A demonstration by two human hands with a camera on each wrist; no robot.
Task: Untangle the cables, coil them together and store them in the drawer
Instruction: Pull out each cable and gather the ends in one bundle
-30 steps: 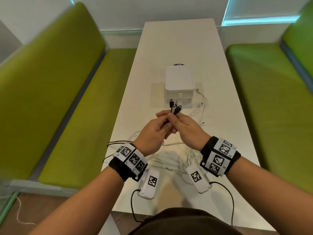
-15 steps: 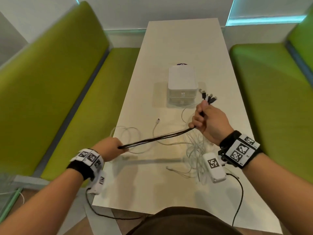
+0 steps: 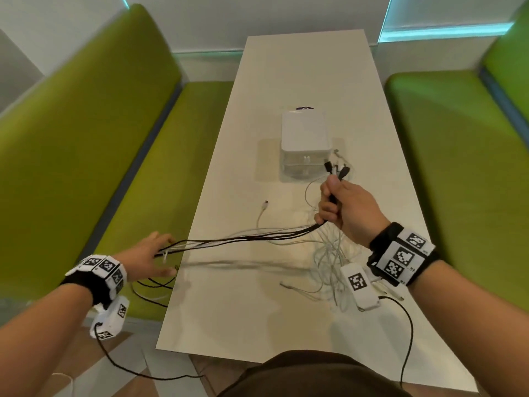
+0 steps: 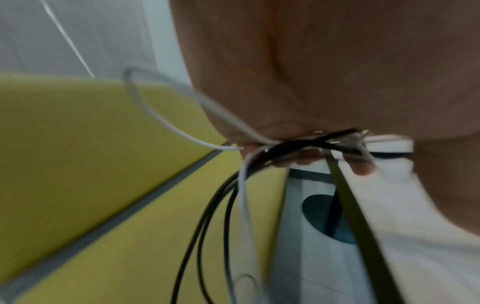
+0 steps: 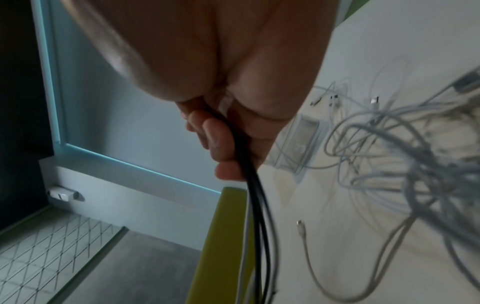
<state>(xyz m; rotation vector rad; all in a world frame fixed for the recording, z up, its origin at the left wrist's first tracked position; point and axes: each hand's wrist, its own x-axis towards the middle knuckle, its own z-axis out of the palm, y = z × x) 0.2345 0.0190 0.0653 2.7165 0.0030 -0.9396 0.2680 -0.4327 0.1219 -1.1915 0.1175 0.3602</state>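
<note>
My right hand (image 3: 333,202) grips a bundle of black and white cables (image 3: 243,239) just below their plug ends (image 3: 336,169), which stick up in front of the drawer unit (image 3: 305,138). The bundle runs taut to the left, over the table edge, into my left hand (image 3: 160,253). There the strands pass between thumb and loosely curled fingers (image 4: 361,168), and the black ends (image 4: 207,216) hang below. Black cables (image 5: 249,174) run down from my right fingers (image 5: 215,135). A tangle of white cables (image 3: 329,253) lies under my right wrist. Both drawers of the small white unit look closed.
A loose white cable (image 3: 262,210) with a plug lies mid-table. The white table (image 3: 286,81) is long and narrow, with green benches on the left (image 3: 86,138) and right (image 3: 458,138). Black cords hang from the wrist cameras near the table's front edge.
My hands, joined at the plug ends a second ago, have pulled apart. The left slid along the bundle past the table's left edge and loosened; the right stayed near the drawer unit.
</note>
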